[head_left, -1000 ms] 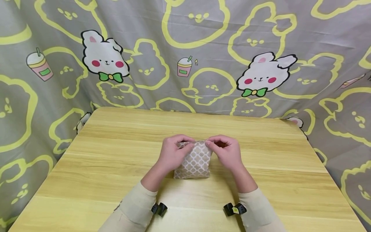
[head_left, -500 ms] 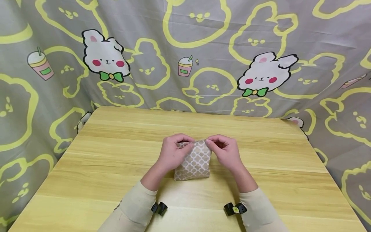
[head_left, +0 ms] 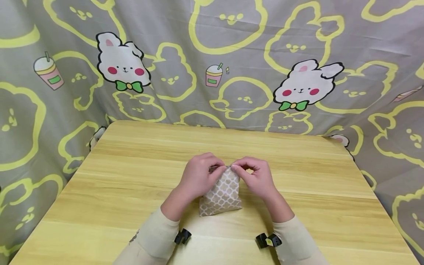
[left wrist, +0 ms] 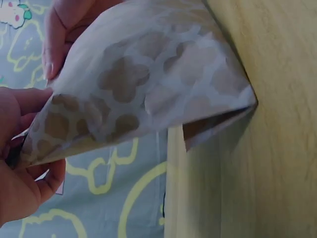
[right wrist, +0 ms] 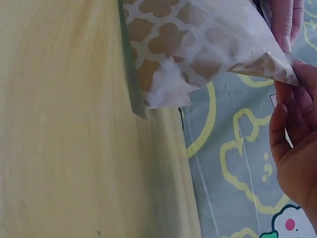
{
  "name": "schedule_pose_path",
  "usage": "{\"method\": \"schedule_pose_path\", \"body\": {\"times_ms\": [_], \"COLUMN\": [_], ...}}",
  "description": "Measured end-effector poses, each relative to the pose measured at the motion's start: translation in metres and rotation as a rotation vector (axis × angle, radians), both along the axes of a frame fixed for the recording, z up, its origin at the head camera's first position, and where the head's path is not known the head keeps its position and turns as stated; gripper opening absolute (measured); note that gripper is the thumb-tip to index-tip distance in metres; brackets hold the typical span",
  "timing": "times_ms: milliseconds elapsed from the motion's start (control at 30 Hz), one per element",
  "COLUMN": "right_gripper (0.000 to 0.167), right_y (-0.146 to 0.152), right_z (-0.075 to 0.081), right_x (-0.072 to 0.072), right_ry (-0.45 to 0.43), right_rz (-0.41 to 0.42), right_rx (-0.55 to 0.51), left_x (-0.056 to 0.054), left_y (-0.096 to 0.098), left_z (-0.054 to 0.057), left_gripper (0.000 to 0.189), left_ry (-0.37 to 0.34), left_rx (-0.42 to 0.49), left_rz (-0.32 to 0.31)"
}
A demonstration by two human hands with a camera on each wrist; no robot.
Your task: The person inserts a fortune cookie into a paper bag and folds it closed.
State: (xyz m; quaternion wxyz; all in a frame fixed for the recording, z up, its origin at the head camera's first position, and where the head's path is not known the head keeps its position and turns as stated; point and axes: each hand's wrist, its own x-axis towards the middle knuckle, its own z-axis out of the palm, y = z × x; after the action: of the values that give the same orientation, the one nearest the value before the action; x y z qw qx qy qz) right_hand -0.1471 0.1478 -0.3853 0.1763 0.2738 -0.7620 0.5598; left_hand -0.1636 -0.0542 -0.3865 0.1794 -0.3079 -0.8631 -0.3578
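A small paper bag [head_left: 222, 195], tan with a white lattice pattern, stands on the wooden table between both hands, its lower edge towards me. My left hand [head_left: 200, 176] pinches its upper edge on the left between thumb and fingers. Close beside it, my right hand [head_left: 255, 176] pinches the upper right corner, the fingertips of both hands nearly meeting. Up close in the left wrist view, the bag [left wrist: 148, 74] bulges in the middle, with a folded flap at its bottom edge. Whatever is inside it is hidden.
The wooden table [head_left: 132, 176] extends around the bag on all sides. Behind and beside it hangs a grey curtain [head_left: 185, 22] with yellow outlines and white rabbits. Black wrist cameras are strapped on both sleeves.
Both hands have drawn closer together along the bag's upper edge, which now looks narrower. The bag's lower edge has shifted towards me. The head view has moved slightly.
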Motion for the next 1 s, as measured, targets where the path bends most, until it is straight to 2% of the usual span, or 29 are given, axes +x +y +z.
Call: {"method": "schedule_pose_path", "body": {"times_ms": [133, 367, 533, 700, 833, 933, 1000], "right_gripper": [0.010, 0.008, 0.002, 0.004, 0.004, 0.006, 0.009], "right_y": [0.002, 0.006, 0.009, 0.010, 0.016, 0.021, 0.022], "right_z": [0.001, 0.001, -0.002, -0.005, -0.026, -0.041, -0.042], "right_x": [0.001, -0.001, -0.003, -0.005, -0.016, -0.024, -0.025], "right_ry": [-0.029, -0.050, -0.096, -0.171, -0.213, -0.256, -0.313], "right_rz": [-0.048, -0.099, -0.133, -0.145, -0.156, -0.197, -0.228], "right_rx": [-0.021, -0.066, -0.114, -0.124, -0.118, -0.085, -0.026], "left_x": [-0.001, -0.006, -0.010, -0.014, -0.016, -0.019, -0.021], "left_y": [-0.002, -0.011, -0.020, -0.028, -0.031, -0.031, -0.030], "left_z": [0.002, 0.003, 0.004, 0.004, 0.001, -0.004, -0.010], "left_gripper": [0.008, 0.010, 0.010, 0.010, 0.009, 0.009, 0.010], "left_ry": [-0.091, -0.156, -0.232, -0.353, -0.440, -0.482, -0.502], "left_rx": [0.062, 0.141, 0.168, 0.151, 0.130, 0.114, 0.094], "left_rz": [-0.008, -0.022, 0.015, 0.060, 0.087, 0.098, 0.101]}}
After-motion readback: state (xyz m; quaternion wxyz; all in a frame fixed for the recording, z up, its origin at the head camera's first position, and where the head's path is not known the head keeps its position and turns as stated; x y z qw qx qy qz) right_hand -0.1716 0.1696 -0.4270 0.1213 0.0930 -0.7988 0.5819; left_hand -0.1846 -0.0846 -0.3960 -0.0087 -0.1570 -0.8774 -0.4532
